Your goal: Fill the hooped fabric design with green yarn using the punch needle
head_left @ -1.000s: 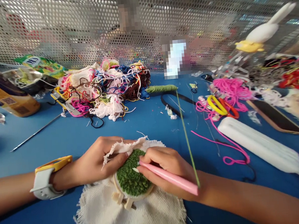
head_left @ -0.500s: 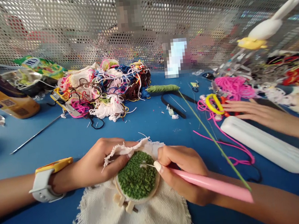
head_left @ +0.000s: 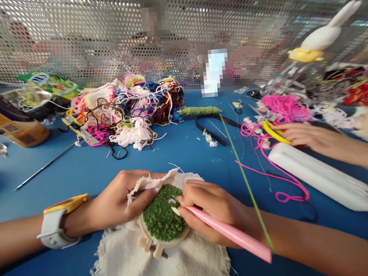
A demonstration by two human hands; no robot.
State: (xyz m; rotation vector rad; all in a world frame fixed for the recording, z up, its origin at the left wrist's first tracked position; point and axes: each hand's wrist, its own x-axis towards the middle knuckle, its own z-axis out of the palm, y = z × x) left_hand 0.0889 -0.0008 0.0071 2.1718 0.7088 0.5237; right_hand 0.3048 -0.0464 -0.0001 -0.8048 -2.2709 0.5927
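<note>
A small wooden embroidery hoop (head_left: pixel 152 246) holds cream cloth (head_left: pixel 170 270) covered with green looped yarn (head_left: pixel 161 217). My left hand (head_left: pixel 118 201), with a white and yellow watch (head_left: pixel 57 220) on the wrist, pinches the folded cloth edge at the hoop's upper left. My right hand (head_left: pixel 212 210) is closed on a pink punch needle (head_left: pixel 231 235), its tip down in the green loops. A green yarn strand (head_left: pixel 243 178) runs from the needle's rear up to a green skein (head_left: pixel 201 110).
Another person's hand (head_left: pixel 303 136) at the right grips yellow-handled scissors (head_left: pixel 275 132) among pink yarn (head_left: pixel 284 108). A long white case (head_left: pixel 322 177) lies beside it. A tangle of coloured yarn (head_left: pixel 130 108), a thin metal rod (head_left: pixel 46 165), a box (head_left: pixel 5 117) and a perforated screen (head_left: pixel 97 34) lie beyond.
My right hand lifted the needle out of the loops, then pushed it back in. Another person's hand came in from the right and closed on the yellow scissors.
</note>
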